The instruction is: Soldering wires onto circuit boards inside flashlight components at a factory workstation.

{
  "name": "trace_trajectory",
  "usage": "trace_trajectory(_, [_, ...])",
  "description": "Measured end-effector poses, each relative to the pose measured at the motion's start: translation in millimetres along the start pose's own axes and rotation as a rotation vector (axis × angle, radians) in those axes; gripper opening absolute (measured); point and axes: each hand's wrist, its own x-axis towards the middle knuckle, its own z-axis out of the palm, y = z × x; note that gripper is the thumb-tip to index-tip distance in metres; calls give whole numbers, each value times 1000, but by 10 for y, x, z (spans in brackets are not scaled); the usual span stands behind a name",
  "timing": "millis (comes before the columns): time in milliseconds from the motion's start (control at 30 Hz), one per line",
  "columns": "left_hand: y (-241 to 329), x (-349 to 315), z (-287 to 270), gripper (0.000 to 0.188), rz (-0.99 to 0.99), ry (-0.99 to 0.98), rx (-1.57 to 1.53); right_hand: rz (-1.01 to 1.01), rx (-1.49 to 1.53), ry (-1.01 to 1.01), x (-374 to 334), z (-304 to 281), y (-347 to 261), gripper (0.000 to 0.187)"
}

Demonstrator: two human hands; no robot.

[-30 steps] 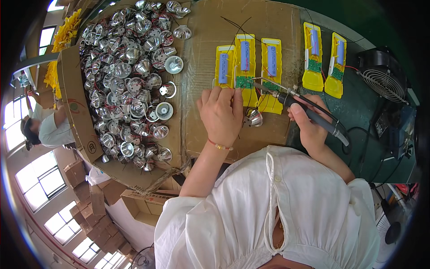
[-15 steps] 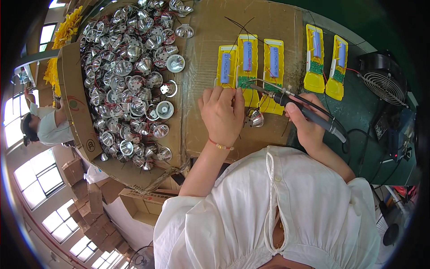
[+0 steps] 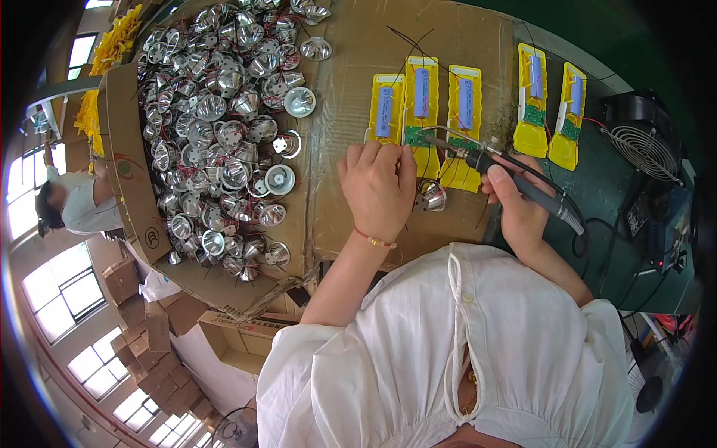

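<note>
My right hand (image 3: 521,203) grips a soldering iron (image 3: 529,193) with a dark grey handle and a thin metal tube alongside it. Its tip reaches the green circuit board in the middle yellow housing (image 3: 426,160). Just left of that, my left hand (image 3: 379,183) has its fingers curled together over the lower end of the left yellow housing (image 3: 388,104); what they pinch is hidden. To the right lies a third yellow housing (image 3: 464,134). Each of the three carries a purple battery cell. Below them rests a silver reflector cup (image 3: 433,197) with wires.
A large heap of silver reflector cups (image 3: 224,134) fills the cardboard at left. Two more yellow housings (image 3: 530,101) lie on the green table, near a black fan (image 3: 642,138) with a wire guard. Cables run at right. Another person (image 3: 86,198) is at far left.
The view has shifted slightly, so the table's things sit a little farther right. The soldering iron and my right hand have moved slightly away from me; my left hand keeps its place at the housings.
</note>
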Motion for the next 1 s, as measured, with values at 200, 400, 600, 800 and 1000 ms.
trace_trajectory(200, [1, 2, -18, 13, -22, -37, 18, -39, 11, 3, -34, -57, -10, 19])
trace_trajectory(400, [20, 3, -76, 9, 28, -61, 44, -21, 67, 6, -39, -101, -4, 22])
trace_trajectory(600, [64, 2, -98, 9, 77, 56, 77, -26, 32, -5, -52, -114, 11, 21])
trace_trajectory(800, [20, 4, -37, 11, 218, 111, 144, -46, 6, -21, -49, -97, 6, 19])
trace_trajectory(1000, [-9, -83, -375, 7, 42, -23, -425, -15, 52, 33, -31, -142, 26, 20])
